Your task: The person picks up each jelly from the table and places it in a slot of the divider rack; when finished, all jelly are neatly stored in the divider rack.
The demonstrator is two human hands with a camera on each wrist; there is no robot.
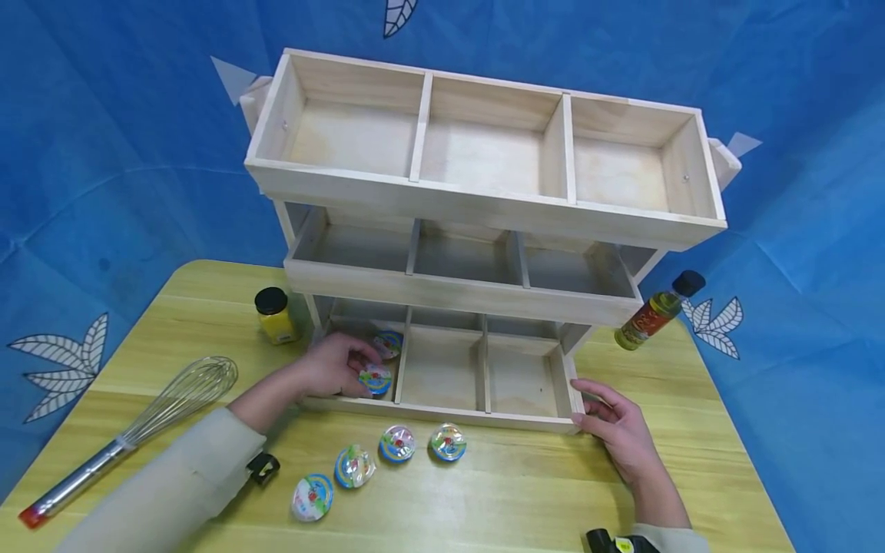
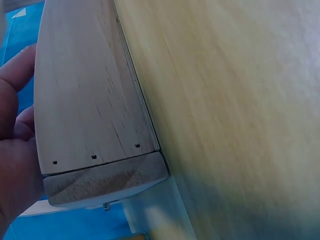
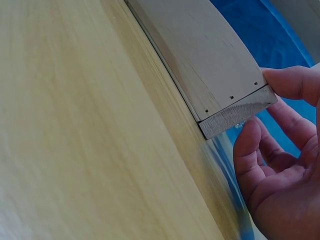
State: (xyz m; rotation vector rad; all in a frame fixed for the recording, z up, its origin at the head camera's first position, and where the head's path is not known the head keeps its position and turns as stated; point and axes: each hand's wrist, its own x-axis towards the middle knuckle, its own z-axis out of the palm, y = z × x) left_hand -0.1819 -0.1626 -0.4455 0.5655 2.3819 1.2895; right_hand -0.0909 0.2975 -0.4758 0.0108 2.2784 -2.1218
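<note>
My left hand (image 1: pixel 339 365) reaches into the bottom-left compartment of a three-tier wooden shelf (image 1: pixel 442 418). Its thumb and fingers pinch a small round blue-rimmed pack (image 1: pixel 376 379) with a printed, shiny top. A similar pack (image 1: pixel 389 343) lies just behind it in that compartment. In the left wrist view the front board (image 2: pixel 85 90) hides whatever the left fingers (image 2: pixel 17 70) hold. My right hand (image 1: pixel 618 430) grips the bottom tier's right front corner; in the right wrist view its curled fingers meet the board end (image 3: pixel 237 112).
Several more round packs (image 1: pixel 397 444) lie in a slanting row before the shelf. A whisk (image 1: pixel 173 403) and a black-lidded yellow jar (image 1: pixel 276 316) are at left. To the right stands a dark-capped bottle (image 1: pixel 650 319). Blue cloth (image 1: pixel 138 115) hangs behind the table.
</note>
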